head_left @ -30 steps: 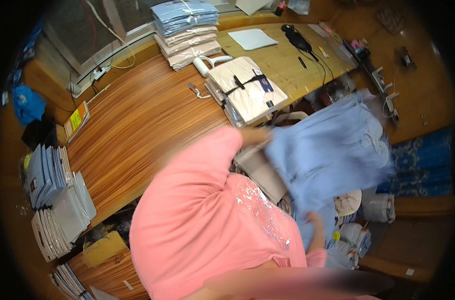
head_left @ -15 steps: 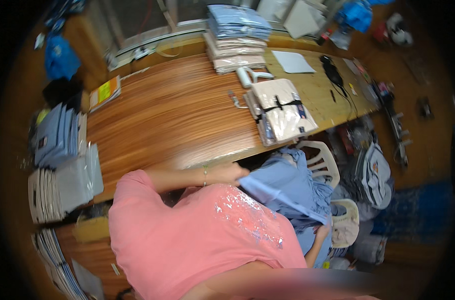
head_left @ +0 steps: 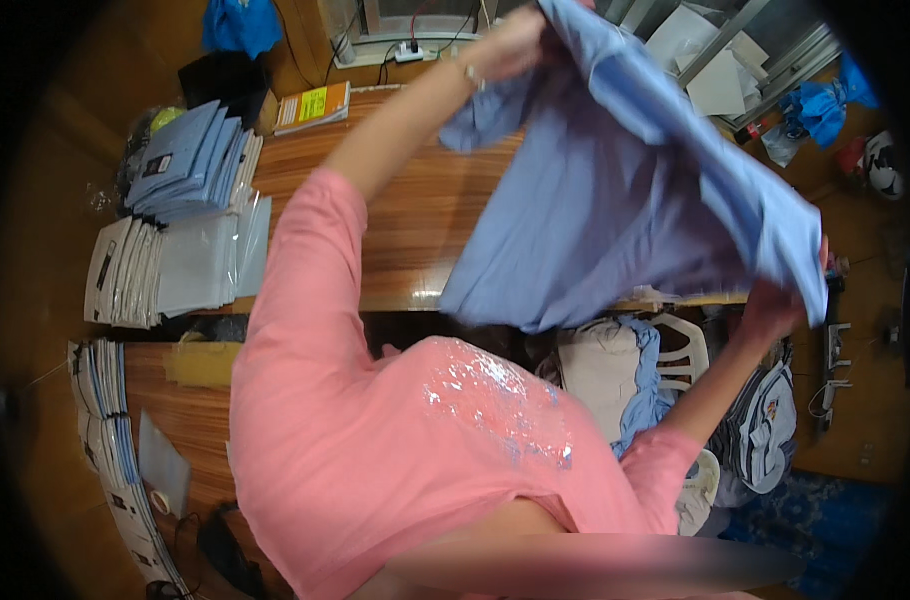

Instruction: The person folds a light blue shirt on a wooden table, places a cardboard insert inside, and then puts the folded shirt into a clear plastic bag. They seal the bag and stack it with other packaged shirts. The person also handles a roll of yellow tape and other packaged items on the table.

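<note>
- Wood-grain tabletop (head_left: 405,240) shows behind the blue garment (head_left: 595,200), aloft.
- Your left hand (head_left: 520,42) and right hand (head_left: 775,308) clasp its opposite ends.
- Likely light, soft cloth: hold by the edges.

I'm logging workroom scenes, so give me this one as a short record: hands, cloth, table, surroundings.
Left hand: raised, holding one end of the blue garment
Right hand: holding the other end, fingers partly hidden
Cloth: hanging in folds between both hands
Table: wooden table, partly hidden by the cloth
Surroundings: folded blue garments at left; white chair near the right forearm
</note>
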Action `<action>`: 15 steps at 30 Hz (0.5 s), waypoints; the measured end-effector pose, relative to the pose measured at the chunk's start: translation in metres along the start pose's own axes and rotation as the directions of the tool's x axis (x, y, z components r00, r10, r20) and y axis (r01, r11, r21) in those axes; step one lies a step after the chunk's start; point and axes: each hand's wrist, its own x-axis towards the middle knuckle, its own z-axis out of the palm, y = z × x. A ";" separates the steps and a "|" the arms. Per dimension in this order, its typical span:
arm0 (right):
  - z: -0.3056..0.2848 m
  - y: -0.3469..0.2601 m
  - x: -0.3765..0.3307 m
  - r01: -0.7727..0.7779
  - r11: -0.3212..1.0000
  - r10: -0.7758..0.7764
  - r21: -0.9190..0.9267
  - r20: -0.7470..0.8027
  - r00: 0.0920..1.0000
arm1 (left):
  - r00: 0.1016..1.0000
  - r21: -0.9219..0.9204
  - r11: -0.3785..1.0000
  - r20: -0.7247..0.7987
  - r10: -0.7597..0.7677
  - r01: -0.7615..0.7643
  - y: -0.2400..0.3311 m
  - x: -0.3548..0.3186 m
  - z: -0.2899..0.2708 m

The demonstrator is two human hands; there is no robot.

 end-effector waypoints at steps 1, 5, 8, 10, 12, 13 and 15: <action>0.025 0.012 0.023 0.058 0.998 -0.055 -0.027 0.088 0.995 | 0.988 -0.154 0.979 -0.093 0.122 -0.135 0.009 0.014 -0.015; 0.070 0.021 0.046 0.471 0.840 -0.370 -0.268 0.350 0.860 | 0.958 0.053 0.961 -0.077 0.275 -0.271 0.054 0.030 -0.069; 0.095 0.039 0.000 0.715 0.530 -0.440 -0.456 0.574 0.691 | 0.943 0.148 0.945 -0.124 0.310 -0.291 0.075 0.000 -0.127; 0.122 0.068 -0.061 0.525 0.775 -0.123 -0.352 0.731 0.671 | 0.939 0.243 0.937 -0.174 0.296 -0.250 0.079 -0.053 -0.190; 0.179 0.080 -0.130 -0.041 0.970 0.230 -0.238 0.853 0.468 | 0.923 0.383 0.902 -0.235 0.306 -0.201 0.076 -0.119 -0.266; 0.205 0.091 -0.162 -0.201 0.917 0.395 -0.346 0.860 0.322 | 0.894 0.527 0.834 -0.277 0.352 -0.165 0.077 -0.154 -0.301; 0.233 0.119 -0.207 -0.321 0.865 0.372 -0.386 0.922 -0.106 | 0.710 0.925 0.304 -0.371 0.598 0.227 0.074 -0.205 -0.349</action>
